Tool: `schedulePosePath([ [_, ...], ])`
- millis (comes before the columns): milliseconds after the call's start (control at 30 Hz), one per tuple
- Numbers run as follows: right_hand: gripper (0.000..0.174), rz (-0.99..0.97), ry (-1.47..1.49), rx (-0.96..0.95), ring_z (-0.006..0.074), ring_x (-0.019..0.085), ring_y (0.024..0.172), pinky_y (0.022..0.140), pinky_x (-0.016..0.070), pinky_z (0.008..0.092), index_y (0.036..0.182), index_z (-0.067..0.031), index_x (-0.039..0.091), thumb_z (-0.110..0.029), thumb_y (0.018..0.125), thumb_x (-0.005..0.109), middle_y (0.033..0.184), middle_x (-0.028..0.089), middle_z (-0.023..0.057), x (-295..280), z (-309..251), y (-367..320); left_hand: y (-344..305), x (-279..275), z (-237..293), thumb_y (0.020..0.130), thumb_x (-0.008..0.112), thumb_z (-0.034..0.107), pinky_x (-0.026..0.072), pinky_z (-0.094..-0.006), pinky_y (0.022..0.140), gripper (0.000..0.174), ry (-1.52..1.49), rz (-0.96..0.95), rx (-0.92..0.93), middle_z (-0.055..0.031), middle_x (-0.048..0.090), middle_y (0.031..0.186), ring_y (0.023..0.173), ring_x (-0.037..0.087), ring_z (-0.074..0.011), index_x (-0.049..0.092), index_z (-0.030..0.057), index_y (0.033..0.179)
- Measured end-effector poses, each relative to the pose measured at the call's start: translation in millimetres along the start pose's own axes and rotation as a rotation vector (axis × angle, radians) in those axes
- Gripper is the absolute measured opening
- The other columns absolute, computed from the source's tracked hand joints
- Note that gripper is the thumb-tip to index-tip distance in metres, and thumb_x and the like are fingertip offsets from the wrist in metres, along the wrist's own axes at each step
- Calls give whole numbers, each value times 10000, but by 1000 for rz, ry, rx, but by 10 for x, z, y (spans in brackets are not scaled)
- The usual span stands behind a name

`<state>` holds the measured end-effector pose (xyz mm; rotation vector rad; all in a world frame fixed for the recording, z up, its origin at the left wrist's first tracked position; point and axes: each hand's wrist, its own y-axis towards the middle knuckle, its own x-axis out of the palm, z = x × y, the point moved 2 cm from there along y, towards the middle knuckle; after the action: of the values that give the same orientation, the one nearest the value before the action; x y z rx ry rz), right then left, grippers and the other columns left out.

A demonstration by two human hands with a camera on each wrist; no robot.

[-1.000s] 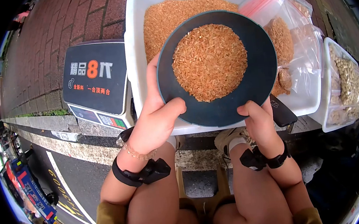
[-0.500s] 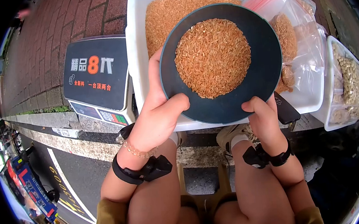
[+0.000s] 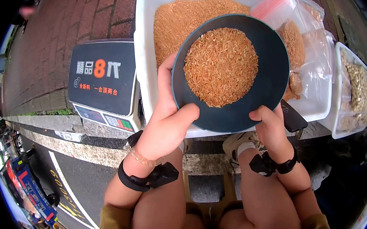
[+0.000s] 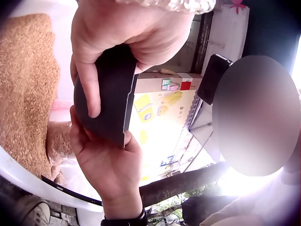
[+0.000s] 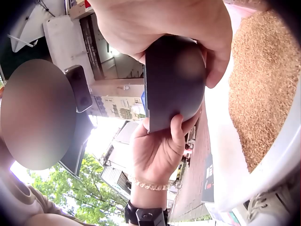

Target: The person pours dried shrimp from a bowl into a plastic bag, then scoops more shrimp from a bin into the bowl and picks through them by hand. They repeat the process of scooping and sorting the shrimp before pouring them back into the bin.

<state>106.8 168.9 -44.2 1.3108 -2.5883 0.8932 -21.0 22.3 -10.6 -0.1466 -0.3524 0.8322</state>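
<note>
Your left hand [image 3: 162,125] pinches the dark bowl [image 3: 270,59] at 8 o'clock and your right hand [image 3: 272,128] at 5, thumbs over the rim, fingers beneath, likely to balance the grain [image 3: 221,67]. It sits above the white tub [image 3: 144,70], probably so spills drop back, with the scale [image 3: 101,78] at 9 o'clock. The bowl's mouth faces up toward you; being round, it shows no long axis
</note>
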Motion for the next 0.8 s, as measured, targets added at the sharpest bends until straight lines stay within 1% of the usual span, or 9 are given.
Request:
schedulePosePath([
  [200,527,11,-2,-20,97,479,795,698,400,227,1193,-55,364,73,684,409,962,493,19,29,-6,15,-8,-3,34,641,419,-121,379,-222,777,802,24,-22,1,-43,381,1153,949,404,-96,107,70,1354],
  [267,527,6,0,-18,97,479,794,697,400,226,1195,-54,361,71,686,411,967,493,20,23,-3,5,-1,19,48,642,370,-92,165,-295,1014,730,-55,-77,2,-99,249,1286,1234,204,-167,113,41,1312],
  [400,538,13,-2,11,96,486,785,689,405,228,1207,-57,350,70,688,415,974,498,24,17,8,1,-12,5,64,636,370,-93,159,-299,1018,730,20,-79,13,-105,242,1286,1240,198,-174,119,34,1310],
  [467,547,14,7,17,103,484,822,718,402,237,1218,-58,344,67,690,417,996,493,28,25,2,-12,-30,-24,45,637,417,-126,375,-226,770,814,83,-20,-2,-42,371,1164,952,404,-100,92,74,1357],
  [567,552,0,22,-7,123,468,923,796,382,256,1239,-63,330,37,706,426,1057,475,37,28,10,-10,-33,-23,71,638,412,-126,375,-223,764,802,77,-13,14,-42,380,1156,944,405,-97,109,67,1355],
  [700,517,-47,142,-26,153,405,1086,920,316,288,1260,-78,322,-64,758,445,1168,432,41,46,-75,106,5,-57,80,644,428,-113,375,-225,787,779,77,-18,10,-47,389,1175,957,414,-103,139,49,1348],
  [733,517,-46,142,-27,153,405,1086,920,316,288,1260,-78,322,-64,758,445,1168,432,41,56,-91,137,26,-72,65,651,420,-105,295,-266,899,736,54,-21,-11,-76,345,1224,1089,340,-149,169,46,1326],
  [767,493,-37,209,53,159,405,1098,932,312,298,1254,-85,331,-89,774,446,1183,430,40,67,-88,166,42,-81,49,658,412,-98,215,-307,1011,694,32,-24,-33,-105,301,1273,1220,267,-195,200,43,1303],
  [800,471,-27,275,132,164,405,1110,944,308,308,1248,-91,341,-115,790,448,1198,429,39,81,-79,177,52,-76,39,658,412,-98,215,-307,1011,694,32,-25,-32,-105,301,1273,1220,267,-195,200,43,1303],
])
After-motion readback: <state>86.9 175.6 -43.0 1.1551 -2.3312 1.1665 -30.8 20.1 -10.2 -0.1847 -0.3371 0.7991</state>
